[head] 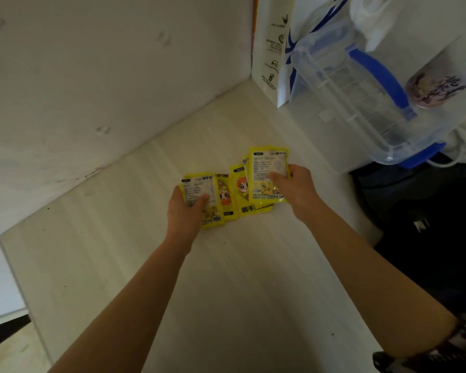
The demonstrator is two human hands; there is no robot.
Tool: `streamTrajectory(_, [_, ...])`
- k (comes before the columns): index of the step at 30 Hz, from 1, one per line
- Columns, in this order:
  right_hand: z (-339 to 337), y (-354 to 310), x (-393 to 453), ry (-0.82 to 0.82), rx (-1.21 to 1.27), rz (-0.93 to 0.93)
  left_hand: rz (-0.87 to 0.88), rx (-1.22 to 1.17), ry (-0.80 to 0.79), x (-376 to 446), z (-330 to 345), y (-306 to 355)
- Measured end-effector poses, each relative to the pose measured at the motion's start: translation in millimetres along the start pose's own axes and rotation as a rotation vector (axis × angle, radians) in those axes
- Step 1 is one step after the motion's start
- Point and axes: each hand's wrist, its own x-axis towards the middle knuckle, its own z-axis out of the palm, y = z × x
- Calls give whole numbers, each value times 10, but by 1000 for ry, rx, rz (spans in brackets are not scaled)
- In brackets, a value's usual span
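Note:
Several flat yellow packets lie and overlap on a pale wooden shelf. My left hand pinches one yellow packet at the left, its printed white back facing up, thumb on top. My right hand pinches another yellow packet at the right, also back side up. Between them two more packets lie face up, showing a cartoon figure with orange hair. Both held packets overlap the ones in the middle.
A white wall runs along the left and back. At the right stand a white paper bag, a clear plastic box with blue handle and a printed cup. A dark bag sits lower right.

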Motion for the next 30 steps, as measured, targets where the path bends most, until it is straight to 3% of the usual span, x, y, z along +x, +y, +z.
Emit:
streamTrajectory(13, [-188, 461, -1206, 34, 34, -53, 39, -48, -79, -815, -290, -299])
streamTrajectory(22, [-87, 941, -2190, 205, 104, -38, 114, -14, -287, -1376, -626, -630])
streamTrajectory(30, [28, 1538, -3280, 426, 138, 34, 153, 121, -578, -1898, -940, -996])
